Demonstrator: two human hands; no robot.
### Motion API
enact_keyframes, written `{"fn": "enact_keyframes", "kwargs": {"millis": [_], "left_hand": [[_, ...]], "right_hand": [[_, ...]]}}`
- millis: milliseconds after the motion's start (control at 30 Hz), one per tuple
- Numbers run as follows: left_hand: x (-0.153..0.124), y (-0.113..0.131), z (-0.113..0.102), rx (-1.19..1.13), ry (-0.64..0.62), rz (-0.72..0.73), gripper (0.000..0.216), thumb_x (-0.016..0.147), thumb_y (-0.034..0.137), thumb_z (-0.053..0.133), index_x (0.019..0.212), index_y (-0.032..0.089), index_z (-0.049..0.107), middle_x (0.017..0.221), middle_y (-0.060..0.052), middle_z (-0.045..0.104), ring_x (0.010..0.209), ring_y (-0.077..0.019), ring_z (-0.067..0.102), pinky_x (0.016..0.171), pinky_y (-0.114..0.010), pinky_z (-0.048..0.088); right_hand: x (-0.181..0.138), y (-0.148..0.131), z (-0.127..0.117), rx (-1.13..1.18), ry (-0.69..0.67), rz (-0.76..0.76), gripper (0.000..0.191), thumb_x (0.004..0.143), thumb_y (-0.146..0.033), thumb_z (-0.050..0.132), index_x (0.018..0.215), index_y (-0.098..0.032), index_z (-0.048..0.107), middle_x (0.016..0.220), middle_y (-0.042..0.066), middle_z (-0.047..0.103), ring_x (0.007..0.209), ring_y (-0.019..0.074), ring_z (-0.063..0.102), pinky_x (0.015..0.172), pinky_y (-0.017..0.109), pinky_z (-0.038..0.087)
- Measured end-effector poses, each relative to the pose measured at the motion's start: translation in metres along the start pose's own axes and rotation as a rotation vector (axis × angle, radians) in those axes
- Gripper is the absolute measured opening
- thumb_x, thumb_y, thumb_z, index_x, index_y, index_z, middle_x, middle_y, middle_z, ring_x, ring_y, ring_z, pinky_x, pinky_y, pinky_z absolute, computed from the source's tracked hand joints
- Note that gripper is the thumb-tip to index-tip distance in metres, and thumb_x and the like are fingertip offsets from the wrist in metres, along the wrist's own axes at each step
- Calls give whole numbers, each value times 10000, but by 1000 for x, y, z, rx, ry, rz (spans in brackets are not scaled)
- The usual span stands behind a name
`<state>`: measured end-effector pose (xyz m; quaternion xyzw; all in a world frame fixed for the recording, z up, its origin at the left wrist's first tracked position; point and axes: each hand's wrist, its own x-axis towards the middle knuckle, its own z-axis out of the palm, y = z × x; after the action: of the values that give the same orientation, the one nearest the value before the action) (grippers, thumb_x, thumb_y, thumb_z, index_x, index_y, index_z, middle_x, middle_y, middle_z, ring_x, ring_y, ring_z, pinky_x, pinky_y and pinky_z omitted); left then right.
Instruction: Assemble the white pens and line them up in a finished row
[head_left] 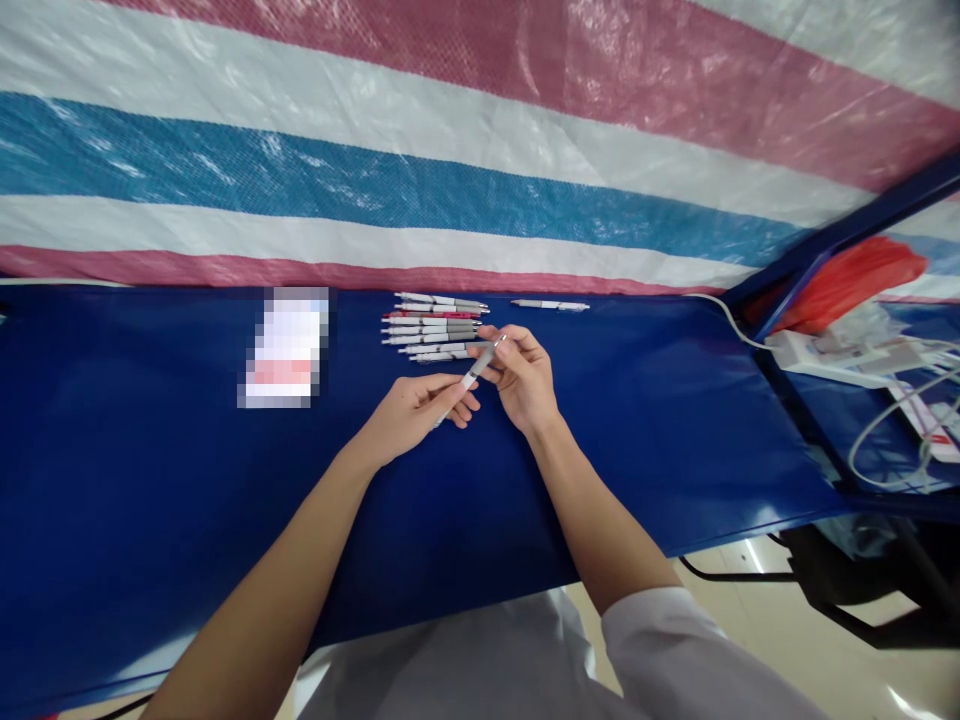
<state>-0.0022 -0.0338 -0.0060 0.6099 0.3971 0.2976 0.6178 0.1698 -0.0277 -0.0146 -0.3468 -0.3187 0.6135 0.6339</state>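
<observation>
The row of pens (431, 328) lies on the blue table (637, 420), with the pens side by side and a bit uneven. 1 pen in it, the red pen (446, 315), has a red part. From here, all places are told from that row.

The held pen (482, 367) is at the row's near right corner, between the 2 hands. It tilts, with its gray end up and to the right. The left hand (420, 412) is on the near side of the row. Its thumb and fingers are clamped on the white part of the pen. The right hand (527, 385) is just right of the row. Its fingers are bent in around the gray end, with the thumb by the tip. I cannot tell if they are squeezing it.

Right of the row, a bit apart, is 1 lone pen (551, 304). Left of the row is a blurred white thing (285, 335).

The step in hand looks like handling the gray end of 1 pen. I think the next move calls for a firm left hold and small, soft finger moves on the right.
</observation>
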Motion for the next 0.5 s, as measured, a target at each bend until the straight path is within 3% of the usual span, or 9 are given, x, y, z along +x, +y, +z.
{"fn": "enact_keyframes", "kwargs": {"millis": [100,300,500], "left_hand": [[-2,3,-2,-128,-91,-69,366,901,467,616,1010,135,724,902,-96,753,733,-184,706,723,-321,578],[-6,5,-5,-195,-208,-169,378,888,473,644,1000,125,736,849,-108,750,713,-192,704,675,-310,560],[-6,8,-3,-168,-181,-140,357,877,466,657,972,131,735,834,-101,747,700,-185,693,661,-301,554]], "right_hand": [[-2,-3,-1,-17,-28,38,301,686,-376,804,931,-259,674,907,-26,765,842,171,751,667,254,626],[-5,-3,-3,23,-97,46,193,679,-342,812,798,-247,693,772,-42,748,764,161,755,655,245,620],[-5,-1,-3,23,-79,47,261,639,-376,847,763,-235,665,754,-40,746,723,154,751,606,234,617]]}}
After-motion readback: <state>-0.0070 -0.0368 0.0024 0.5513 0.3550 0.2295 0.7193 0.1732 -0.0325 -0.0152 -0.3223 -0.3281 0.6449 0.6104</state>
